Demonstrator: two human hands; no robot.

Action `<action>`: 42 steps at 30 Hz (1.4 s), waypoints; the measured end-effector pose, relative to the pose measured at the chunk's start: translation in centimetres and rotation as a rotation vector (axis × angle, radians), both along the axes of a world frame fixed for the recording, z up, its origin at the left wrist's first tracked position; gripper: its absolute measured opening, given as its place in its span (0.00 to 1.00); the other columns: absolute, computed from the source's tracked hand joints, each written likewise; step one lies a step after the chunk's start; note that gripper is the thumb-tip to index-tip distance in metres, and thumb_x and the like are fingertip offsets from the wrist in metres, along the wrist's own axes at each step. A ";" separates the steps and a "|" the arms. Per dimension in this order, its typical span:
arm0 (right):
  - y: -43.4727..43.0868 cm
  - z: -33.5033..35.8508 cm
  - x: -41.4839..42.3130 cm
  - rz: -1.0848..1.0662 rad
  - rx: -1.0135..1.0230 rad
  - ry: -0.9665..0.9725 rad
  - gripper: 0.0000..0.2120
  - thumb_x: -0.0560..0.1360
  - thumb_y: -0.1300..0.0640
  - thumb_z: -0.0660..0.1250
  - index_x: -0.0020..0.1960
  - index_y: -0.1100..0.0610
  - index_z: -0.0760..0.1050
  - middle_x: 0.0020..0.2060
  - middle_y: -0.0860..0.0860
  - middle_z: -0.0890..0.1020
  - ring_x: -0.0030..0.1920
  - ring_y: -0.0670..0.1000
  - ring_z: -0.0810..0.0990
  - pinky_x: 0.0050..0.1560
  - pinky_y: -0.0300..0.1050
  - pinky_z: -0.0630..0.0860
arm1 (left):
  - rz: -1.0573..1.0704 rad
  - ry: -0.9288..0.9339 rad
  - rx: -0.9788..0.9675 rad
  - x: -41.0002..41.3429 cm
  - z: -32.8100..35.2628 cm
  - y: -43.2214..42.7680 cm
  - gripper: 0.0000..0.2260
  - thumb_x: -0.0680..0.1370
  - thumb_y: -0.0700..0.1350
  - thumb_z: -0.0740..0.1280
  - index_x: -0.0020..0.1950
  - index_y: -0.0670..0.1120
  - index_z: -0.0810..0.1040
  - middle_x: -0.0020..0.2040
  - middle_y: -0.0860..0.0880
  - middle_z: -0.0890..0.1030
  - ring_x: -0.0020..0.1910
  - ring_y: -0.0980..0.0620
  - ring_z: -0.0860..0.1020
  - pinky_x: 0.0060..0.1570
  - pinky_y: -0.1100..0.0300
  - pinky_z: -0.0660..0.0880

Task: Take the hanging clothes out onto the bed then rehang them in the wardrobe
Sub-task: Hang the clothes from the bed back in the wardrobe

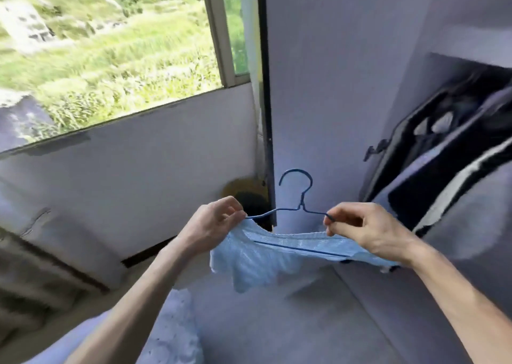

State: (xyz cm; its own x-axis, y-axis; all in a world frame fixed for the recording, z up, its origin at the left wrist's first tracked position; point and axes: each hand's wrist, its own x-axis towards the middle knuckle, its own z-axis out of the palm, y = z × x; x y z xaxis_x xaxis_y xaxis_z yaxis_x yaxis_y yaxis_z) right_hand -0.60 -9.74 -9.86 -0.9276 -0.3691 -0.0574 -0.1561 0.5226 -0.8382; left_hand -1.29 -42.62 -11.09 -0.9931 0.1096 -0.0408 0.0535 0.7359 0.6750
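Note:
A light blue knitted garment hangs on a blue wire hanger in mid-air at the centre of the view. My left hand pinches the garment's collar at the hanger's left shoulder. On the hanger's right shoulder my right hand grips wire and fabric together. The hanger's hook points up, free of any rail. At the right, the open wardrobe holds dark clothes with a white stripe. A corner of the bed, with white patterned fabric on it, shows at the bottom.
A large window with green fields outside fills the upper left, above a white wall. The wardrobe's white side panel stands directly behind the hanger. A dark round object sits in the corner by the wall. A wooden edge runs along the left.

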 end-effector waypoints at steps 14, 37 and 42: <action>13.2 -1.9 7.2 -0.841 0.373 0.165 0.13 0.74 0.42 0.68 0.58 0.40 0.79 0.53 0.37 0.81 0.52 0.47 0.75 0.56 0.40 0.68 | -0.596 0.036 0.155 -9.7 -1.8 21.0 0.05 0.80 0.56 0.67 0.47 0.56 0.79 0.33 0.61 0.77 0.34 0.60 0.72 0.43 0.61 0.68; 8.1 -8.9 25.3 -0.999 -0.274 -0.490 0.05 0.81 0.58 0.63 0.53 0.59 0.74 0.35 0.49 0.71 0.30 0.46 0.65 0.31 0.39 0.61 | -1.157 -0.110 -0.061 -4.8 -8.0 37.2 0.10 0.83 0.49 0.63 0.62 0.53 0.81 0.49 0.48 0.83 0.40 0.51 0.78 0.42 0.62 0.71; 6.6 -11.0 24.2 -1.113 -0.321 -0.461 0.04 0.82 0.60 0.61 0.48 0.58 0.71 0.33 0.49 0.67 0.28 0.45 0.64 0.31 0.39 0.60 | -1.303 -0.098 -0.232 -5.5 -7.9 38.9 0.20 0.82 0.51 0.63 0.75 0.56 0.69 0.72 0.49 0.72 0.71 0.48 0.70 0.70 0.55 0.67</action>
